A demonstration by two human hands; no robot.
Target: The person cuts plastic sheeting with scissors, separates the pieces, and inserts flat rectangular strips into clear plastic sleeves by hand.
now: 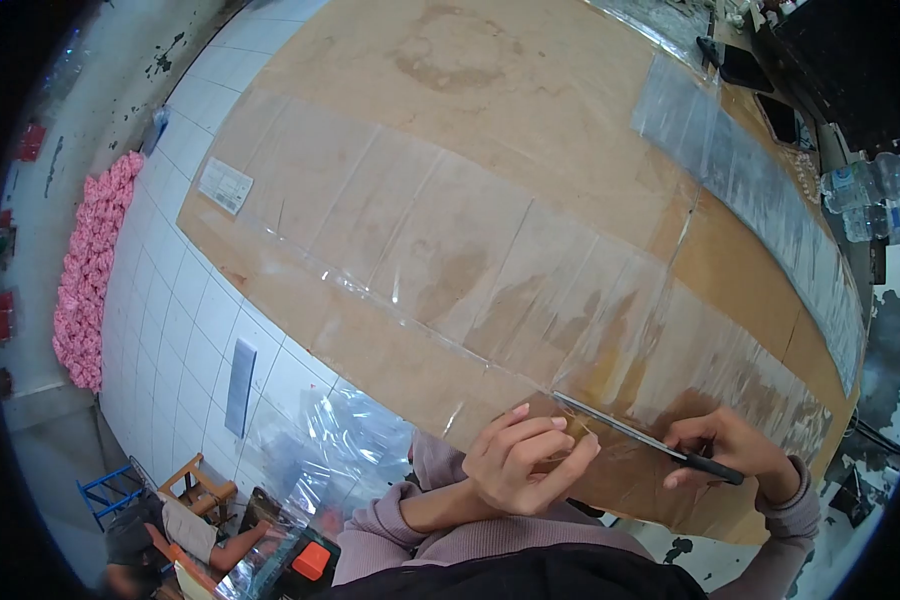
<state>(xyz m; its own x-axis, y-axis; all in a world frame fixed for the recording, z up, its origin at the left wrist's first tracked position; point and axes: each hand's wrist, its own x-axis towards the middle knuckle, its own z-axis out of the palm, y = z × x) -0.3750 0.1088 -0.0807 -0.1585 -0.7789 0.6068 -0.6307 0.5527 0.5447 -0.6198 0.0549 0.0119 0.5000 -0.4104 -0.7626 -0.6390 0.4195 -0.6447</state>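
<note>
A tool with a long, thin metal blade (615, 420) and a black handle, seemingly a knife or closed scissors, is in my right hand (725, 445), near the handle. Its blade points up and left over the clear plastic sheet (440, 250) on the brown cardboard-like surface (560, 100). My left hand (530, 460) is beside the blade's tip end, its fingers curled inward. Something thin shows near those fingertips, too small to name. A white label (225, 186) lies at the sheet's far left end.
Another plastic strip (760, 200) runs along the right edge, near two phones (785, 122) and bottles (855, 185). Crumpled plastic (340, 440) lies on the tiled floor (170, 300) at lower left. Beyond it, a seated person (185, 525) is partly visible. Pink bundles (95, 270) stand by the wall.
</note>
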